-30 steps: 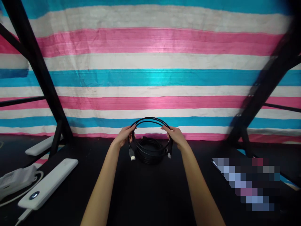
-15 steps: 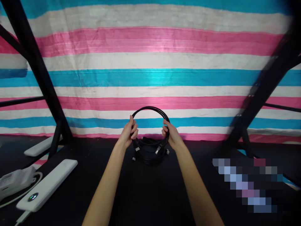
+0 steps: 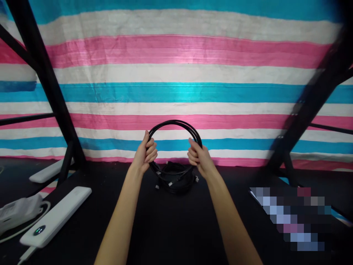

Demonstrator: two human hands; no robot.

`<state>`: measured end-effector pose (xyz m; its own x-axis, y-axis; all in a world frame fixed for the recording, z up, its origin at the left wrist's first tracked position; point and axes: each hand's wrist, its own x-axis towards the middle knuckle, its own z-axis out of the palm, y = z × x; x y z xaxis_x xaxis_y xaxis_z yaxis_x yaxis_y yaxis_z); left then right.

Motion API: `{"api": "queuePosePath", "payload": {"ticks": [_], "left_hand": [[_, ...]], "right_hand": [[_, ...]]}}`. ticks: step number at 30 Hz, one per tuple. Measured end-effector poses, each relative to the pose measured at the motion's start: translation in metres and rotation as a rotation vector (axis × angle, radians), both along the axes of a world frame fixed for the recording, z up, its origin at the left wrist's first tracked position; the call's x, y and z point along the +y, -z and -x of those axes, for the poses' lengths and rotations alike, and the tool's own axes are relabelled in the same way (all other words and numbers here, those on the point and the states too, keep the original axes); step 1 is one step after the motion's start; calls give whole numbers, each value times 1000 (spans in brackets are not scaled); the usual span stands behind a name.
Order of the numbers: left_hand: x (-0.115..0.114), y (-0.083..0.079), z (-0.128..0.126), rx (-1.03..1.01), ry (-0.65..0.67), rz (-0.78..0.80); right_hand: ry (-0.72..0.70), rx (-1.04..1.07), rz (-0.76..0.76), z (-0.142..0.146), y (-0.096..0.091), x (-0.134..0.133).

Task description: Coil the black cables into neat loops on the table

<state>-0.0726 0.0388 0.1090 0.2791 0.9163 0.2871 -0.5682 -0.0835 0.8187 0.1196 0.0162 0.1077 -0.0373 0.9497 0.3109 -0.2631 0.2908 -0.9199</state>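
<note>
Currently, in the head view, a coiled black cable (image 3: 175,122) is held up over the black tabletop (image 3: 165,228), its top arch seen against the striped tarpaulin (image 3: 176,73). A second black cable coil (image 3: 180,188) is laid on the tabletop below and behind its lower edge.

Risks (judged): the lower turns could be snagged on the second coil, since the two are overlapped in view; whether contact is made cannot be told. A pale-tipped plug (image 3: 170,183) is seen low between the hands, in front of the second coil; if it belongs to the held turns, it could be hooked under a lower loop and the bundle dragged. The turns are bunched by finger pressure alone, no tie being visible, so the coil could be sprung open if either grip were relaxed. If the sides were pulled unevenly, the ring could be twisted or its turns fanned apart.

Pose: both forearms are extended from the bottom edge and angled inward. The coil's left side is gripped by the left hand (image 3: 145,152), thumb pointed up, fingers curled inward. The right side is gripped by the right hand (image 3: 200,156), fingers likewise curled, thumb angled inward. The hands are set well apart at near-equal height.
</note>
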Motion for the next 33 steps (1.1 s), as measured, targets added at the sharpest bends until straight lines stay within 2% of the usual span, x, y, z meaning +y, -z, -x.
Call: {"api": "queuePosePath", "payload": {"ticks": [4, 6, 8, 9, 11, 15, 16, 18, 20, 22, 24, 26, 29, 33], "left_hand": [[-12, -6, 5, 332, -17, -76], [-18, -8, -1, 463, -49, -107], [-23, -9, -9, 500, -82, -128], [-24, -10, -14, 503, -99, -140], [-27, -11, -23, 520, -183, -179], [-27, -9, -36, 661, -522, -264], [-26, -9, -36, 682, -550, -248], [-22, -7, -32, 666, -513, -136], [-14, -5, -22, 528, -451, 34], [-6, -3, -10, 349, -413, 160], [2, -2, -1, 230, -392, 200], [8, 1, 2, 198, -400, 192], [17, 11, -8, 180, -415, 184], [31, 42, -33, 328, -490, 134]], "right_hand": [[164, -339, -139, 2, -5, -11], [367, -506, -226, 6, -8, -17], [561, -677, -311, 11, -10, -22], [611, -734, -331, 13, -10, -23], [615, -798, -344, 15, -9, -25], [551, -897, -372, 18, -7, -25], [506, -894, -370, 18, -6, -25], [356, -832, -351, 17, -4, -21], [203, -721, -300, 14, 0, -15], [131, -526, -170, 11, 9, -4], [125, -292, -15, 11, 20, 8], [141, -126, 79, 14, 30, 21], [186, -37, 138, 13, 43, 37], [259, -16, 287, -1, 66, 56]]}}
